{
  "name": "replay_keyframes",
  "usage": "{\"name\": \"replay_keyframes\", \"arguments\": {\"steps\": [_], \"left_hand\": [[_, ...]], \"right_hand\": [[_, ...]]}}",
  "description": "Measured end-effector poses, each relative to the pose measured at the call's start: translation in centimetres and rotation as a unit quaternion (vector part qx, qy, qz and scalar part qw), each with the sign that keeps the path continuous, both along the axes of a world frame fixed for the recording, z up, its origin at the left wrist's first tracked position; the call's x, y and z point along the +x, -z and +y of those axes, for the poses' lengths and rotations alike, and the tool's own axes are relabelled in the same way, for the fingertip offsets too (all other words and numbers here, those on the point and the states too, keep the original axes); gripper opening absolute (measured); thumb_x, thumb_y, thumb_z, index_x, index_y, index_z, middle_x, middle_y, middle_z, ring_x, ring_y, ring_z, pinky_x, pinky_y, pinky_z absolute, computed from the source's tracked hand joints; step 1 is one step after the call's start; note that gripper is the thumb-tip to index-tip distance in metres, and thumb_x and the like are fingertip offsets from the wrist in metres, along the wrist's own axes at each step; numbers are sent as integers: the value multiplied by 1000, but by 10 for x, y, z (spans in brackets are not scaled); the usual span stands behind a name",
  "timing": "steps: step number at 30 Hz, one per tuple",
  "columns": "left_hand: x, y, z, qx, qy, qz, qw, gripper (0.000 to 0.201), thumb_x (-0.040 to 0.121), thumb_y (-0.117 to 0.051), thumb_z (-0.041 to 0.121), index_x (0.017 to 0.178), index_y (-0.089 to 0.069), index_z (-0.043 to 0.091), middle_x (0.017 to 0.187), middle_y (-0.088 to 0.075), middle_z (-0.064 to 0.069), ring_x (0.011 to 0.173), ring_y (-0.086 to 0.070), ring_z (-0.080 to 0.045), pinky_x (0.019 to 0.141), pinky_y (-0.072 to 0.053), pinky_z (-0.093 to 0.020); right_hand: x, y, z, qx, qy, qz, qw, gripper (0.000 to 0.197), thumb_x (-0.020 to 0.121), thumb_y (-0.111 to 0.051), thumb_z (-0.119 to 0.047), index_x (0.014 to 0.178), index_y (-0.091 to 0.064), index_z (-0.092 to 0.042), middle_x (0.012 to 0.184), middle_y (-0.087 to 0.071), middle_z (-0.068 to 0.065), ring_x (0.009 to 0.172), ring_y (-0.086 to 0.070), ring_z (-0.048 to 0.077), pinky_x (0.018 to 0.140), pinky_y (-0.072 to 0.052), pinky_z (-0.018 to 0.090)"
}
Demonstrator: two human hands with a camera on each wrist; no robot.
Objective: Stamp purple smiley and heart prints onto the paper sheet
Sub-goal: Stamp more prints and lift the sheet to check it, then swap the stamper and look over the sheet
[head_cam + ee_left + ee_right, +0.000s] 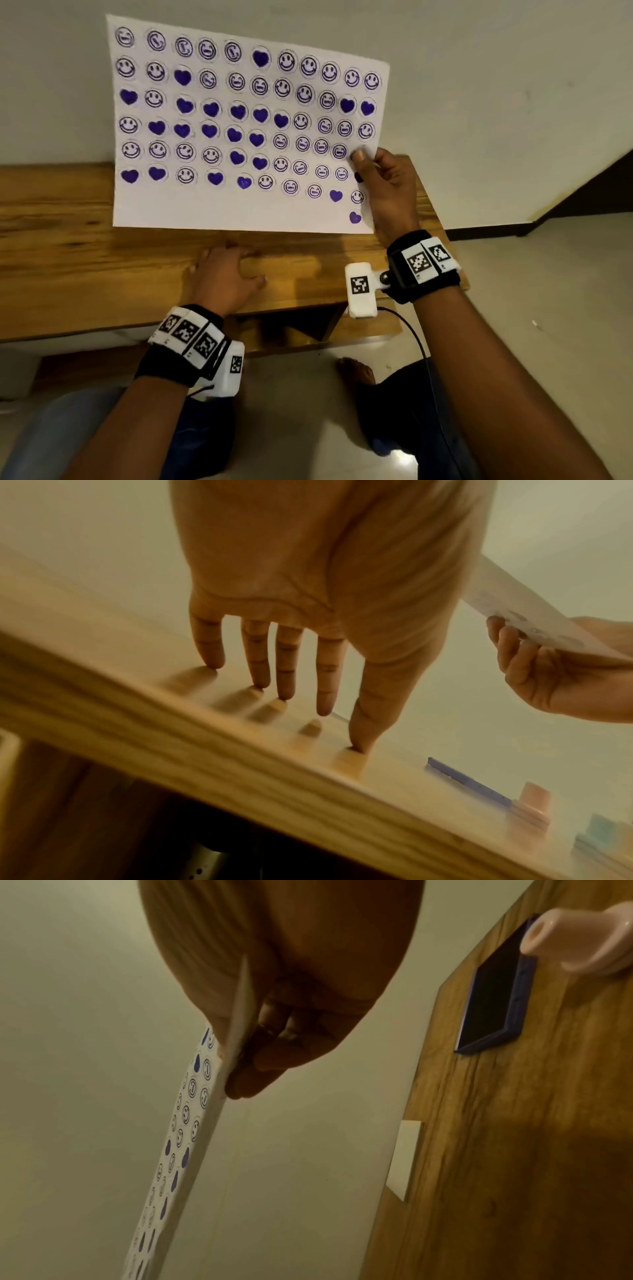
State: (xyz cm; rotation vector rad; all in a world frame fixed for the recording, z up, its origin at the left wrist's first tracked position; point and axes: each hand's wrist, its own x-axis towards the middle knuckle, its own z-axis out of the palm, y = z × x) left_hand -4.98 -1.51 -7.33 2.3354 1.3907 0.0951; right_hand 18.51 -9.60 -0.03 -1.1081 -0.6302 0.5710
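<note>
A white paper sheet (pixel 239 205) covered with several rows of purple smileys and hearts is held up off the wooden table (pixel 68 267). My right hand (pixel 380 178) pinches the sheet at its right edge, thumb on the printed side, fingers behind. The right wrist view shows the paper sheet (pixel 236 1031) edge-on between the thumb and fingers. My left hand (pixel 226 274) rests flat on the table with straight fingers (pixel 257 658) touching the wood, holding nothing. A purple ink pad (pixel 496 993) and a pink stamp (pixel 578 945) lie on the table, hidden behind the sheet in the head view.
The table stands against a pale wall (pixel 513 85). A pink stamp (pixel 534 804) and a teal one (pixel 599 829) sit near the ink pad (pixel 469 783). A small white block (pixel 404 1158) is at the table's far edge. My knees and a foot (pixel 356 370) are below the front edge.
</note>
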Motion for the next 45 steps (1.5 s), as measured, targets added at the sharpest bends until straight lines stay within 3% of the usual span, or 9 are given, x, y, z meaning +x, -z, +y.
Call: {"name": "replay_keyframes", "arguments": {"steps": [18, 23, 28, 31, 33, 36, 38, 42, 45], "left_hand": [[2, -8, -5, -3, -9, 14, 1000, 53, 74, -69, 54, 125, -57, 44, 138, -48, 1, 130, -35, -26, 104, -29, -49], [3, -15, -9, -7, -13, 14, 1000, 53, 77, -69, 51, 127, -55, 41, 137, -48, -3, 131, -34, -26, 106, -28, -47], [1, -18, -9, -9, 0, 21, 1000, 52, 78, -69, 51, 127, -56, 40, 133, -51, -2, 128, -38, -26, 105, -33, -48], [0, -25, -13, -15, 30, 7, 999, 43, 79, -68, 47, 120, -60, 38, 118, -58, 2, 114, -51, -21, 97, -43, -45], [-1, -34, -19, -52, 47, -25, 997, 32, 81, -68, 43, 111, -65, 32, 97, -63, 7, 93, -59, -13, 82, -49, -33], [-3, -50, -31, -73, 89, -82, 990, 14, 82, -69, 39, 90, -69, 28, 69, -62, 6, 64, -56, -6, 58, -42, -21], [-7, -58, -38, -57, 101, -120, 986, 11, 82, -69, 40, 81, -68, 28, 63, -60, 6, 59, -54, -6, 54, -39, -18], [-13, -52, -34, -5, 45, -223, 974, 9, 82, -70, 37, 88, -70, 31, 75, -62, 12, 73, -59, -4, 67, -48, -24], [-13, -31, -22, 33, 44, -200, 978, 20, 83, -69, 35, 101, -70, 28, 97, -64, 7, 93, -59, -12, 82, -48, -33]], "right_hand": [[1, 8, -7, -32, -16, 31, 999, 30, 96, -64, -12, 120, -65, 4, 112, -71, 22, 104, -68, 40, 89, -56, 56], [1, 6, -7, -32, -13, 39, 999, 24, 95, -65, -12, 116, -68, -2, 109, -73, 18, 100, -70, 34, 88, -56, 54], [0, 6, -7, -32, -8, 30, 999, 18, 96, -64, -14, 112, -70, -7, 111, -73, 19, 104, -69, 39, 88, -57, 55], [1, 8, -7, -45, 1, 33, 998, 17, 96, -64, -15, 111, -70, -8, 109, -74, 17, 102, -70, 38, 83, -59, 49], [1, 13, -7, -73, 9, 40, 996, 19, 95, -65, -16, 111, -69, -6, 105, -75, 15, 96, -73, 33, 76, -61, 43], [-1, 23, -10, -157, 11, 47, 986, 18, 94, -67, -15, 108, -71, -5, 98, -77, 13, 89, -75, 31, 70, -62, 39], [-3, 32, -13, -206, 5, 46, 978, 16, 94, -67, -15, 105, -72, -5, 94, -77, 12, 86, -75, 30, 71, -62, 40], [-10, 50, -22, -292, -11, 39, 955, 13, 93, -67, -14, 104, -71, -8, 91, -78, 9, 78, -76, 26, 65, -62, 37], [-13, 60, -23, -336, -2, 12, 942, 10, 93, -69, -16, 103, -69, -15, 91, -77, 7, 76, -76, 23, 71, -63, 45]]}}
